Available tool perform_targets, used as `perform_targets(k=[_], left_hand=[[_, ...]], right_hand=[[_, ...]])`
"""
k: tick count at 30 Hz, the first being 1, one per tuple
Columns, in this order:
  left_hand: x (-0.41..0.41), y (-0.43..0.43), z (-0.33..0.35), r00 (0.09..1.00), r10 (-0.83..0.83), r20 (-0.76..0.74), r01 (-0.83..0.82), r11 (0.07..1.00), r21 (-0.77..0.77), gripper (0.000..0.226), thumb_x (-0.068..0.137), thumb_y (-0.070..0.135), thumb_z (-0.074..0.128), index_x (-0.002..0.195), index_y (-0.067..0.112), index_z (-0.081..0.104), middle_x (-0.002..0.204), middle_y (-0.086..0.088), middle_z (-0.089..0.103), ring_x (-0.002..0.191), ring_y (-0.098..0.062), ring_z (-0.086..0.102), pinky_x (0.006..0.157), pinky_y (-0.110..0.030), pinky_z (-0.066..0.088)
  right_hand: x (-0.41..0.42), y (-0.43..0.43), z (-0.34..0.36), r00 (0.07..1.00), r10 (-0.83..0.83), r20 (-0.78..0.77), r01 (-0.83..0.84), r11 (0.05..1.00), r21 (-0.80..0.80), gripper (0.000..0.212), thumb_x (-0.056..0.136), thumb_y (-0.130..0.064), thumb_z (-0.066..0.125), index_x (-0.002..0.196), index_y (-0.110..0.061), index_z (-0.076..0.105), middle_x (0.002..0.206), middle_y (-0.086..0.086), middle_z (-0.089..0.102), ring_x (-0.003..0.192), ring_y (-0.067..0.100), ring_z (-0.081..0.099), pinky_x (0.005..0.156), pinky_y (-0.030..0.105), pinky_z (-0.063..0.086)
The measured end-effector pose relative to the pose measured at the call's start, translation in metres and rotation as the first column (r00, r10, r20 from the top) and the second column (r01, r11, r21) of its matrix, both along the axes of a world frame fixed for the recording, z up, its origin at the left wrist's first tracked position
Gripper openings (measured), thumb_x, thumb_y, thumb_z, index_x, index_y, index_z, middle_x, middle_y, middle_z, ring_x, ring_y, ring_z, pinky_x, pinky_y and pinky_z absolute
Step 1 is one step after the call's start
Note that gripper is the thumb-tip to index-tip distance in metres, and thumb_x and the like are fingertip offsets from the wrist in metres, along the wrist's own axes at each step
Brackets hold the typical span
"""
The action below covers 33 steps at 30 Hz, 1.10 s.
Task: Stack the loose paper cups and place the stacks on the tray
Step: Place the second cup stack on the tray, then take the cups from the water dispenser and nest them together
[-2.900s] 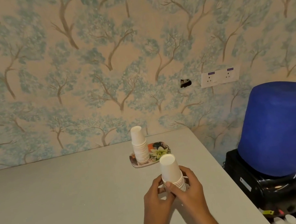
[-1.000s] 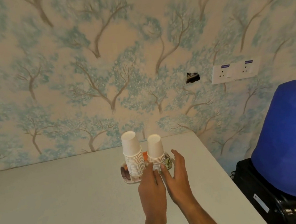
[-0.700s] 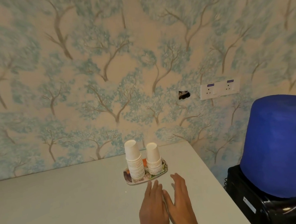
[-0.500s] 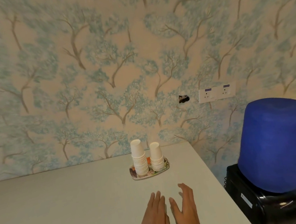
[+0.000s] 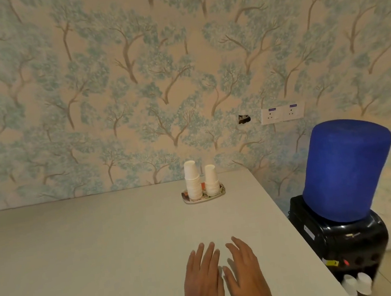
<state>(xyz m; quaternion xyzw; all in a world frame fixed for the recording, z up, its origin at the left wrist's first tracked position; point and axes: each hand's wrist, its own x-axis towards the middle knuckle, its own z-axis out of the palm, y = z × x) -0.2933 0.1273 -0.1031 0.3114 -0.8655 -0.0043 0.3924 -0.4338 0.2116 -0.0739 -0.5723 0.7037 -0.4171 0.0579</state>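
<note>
Two stacks of white paper cups stand upside down on a small patterned tray (image 5: 218,194) near the far right of the table. The taller stack (image 5: 192,180) is on the left, the shorter stack (image 5: 211,180) on the right, and they stand close together. My left hand (image 5: 203,283) and my right hand (image 5: 246,275) lie flat and side by side over the table's near part, well short of the tray. Both hands are empty with fingers spread.
The grey table (image 5: 92,256) runs up to a wall with tree wallpaper; its right edge slants down past my right hand. A black water dispenser (image 5: 338,240) with a blue bottle (image 5: 346,170) stands right of the table. A socket plate (image 5: 283,113) is on the wall.
The second cup stack went from my hands onto the tray beside the first. Both hands let go and drew back toward me, and the view pulled away from the tray.
</note>
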Motion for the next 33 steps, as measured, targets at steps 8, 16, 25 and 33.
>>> perform_targets(k=[8, 16, 25, 33], left_hand=[[0.069, 0.107, 0.03, 0.994, -0.075, -0.077, 0.075, 0.997, -0.009, 0.052, 0.102, 0.012, 0.067, 0.153, 0.02, 0.061, 0.178, 0.009, 0.04, 0.166, -0.021, 0.035, 0.134, -0.045, 0.03], [0.105, 0.204, 0.093, 0.985, -0.148, -0.085, 0.133, 0.978, -0.16, 0.05, 0.1, 0.012, 0.062, 0.15, 0.012, 0.063, 0.171, -0.008, 0.052, 0.163, -0.034, 0.042, 0.127, -0.058, 0.042], [0.067, 0.285, 0.135, 0.956, -0.208, -0.207, 0.179, 0.972, -0.151, 0.043, 0.111, 0.026, 0.05, 0.153, 0.017, 0.058, 0.172, -0.007, 0.051, 0.166, -0.028, 0.037, 0.127, -0.055, 0.043], [-0.016, 0.369, 0.145, 0.915, -0.266, -0.304, 0.242, 0.963, -0.115, 0.044, 0.106, 0.021, 0.058, 0.15, 0.014, 0.059, 0.167, -0.01, 0.055, 0.162, -0.027, 0.042, 0.121, -0.056, 0.048]], right_hand=[[0.081, 0.118, 0.03, 0.99, -0.105, 0.098, 0.115, 0.988, -0.103, 0.048, 0.107, -0.039, 0.056, 0.153, -0.047, 0.044, 0.169, -0.029, 0.027, 0.155, 0.014, 0.035, 0.12, 0.047, 0.048], [0.104, 0.206, 0.062, 0.978, -0.203, -0.041, 0.187, 0.95, -0.25, 0.05, 0.102, -0.027, 0.063, 0.148, -0.038, 0.048, 0.168, -0.015, 0.036, 0.153, 0.019, 0.039, 0.117, 0.055, 0.049], [0.076, 0.3, 0.118, 0.955, -0.295, -0.024, 0.254, 0.858, -0.446, 0.04, 0.1, -0.025, 0.06, 0.14, -0.029, 0.057, 0.154, -0.011, 0.048, 0.145, 0.014, 0.044, 0.114, 0.05, 0.049], [0.003, 0.404, 0.13, 0.921, -0.388, -0.022, 0.322, 0.793, -0.517, 0.032, 0.098, -0.018, 0.063, 0.129, -0.011, 0.068, 0.134, 0.004, 0.058, 0.126, 0.024, 0.057, 0.098, 0.05, 0.056]])
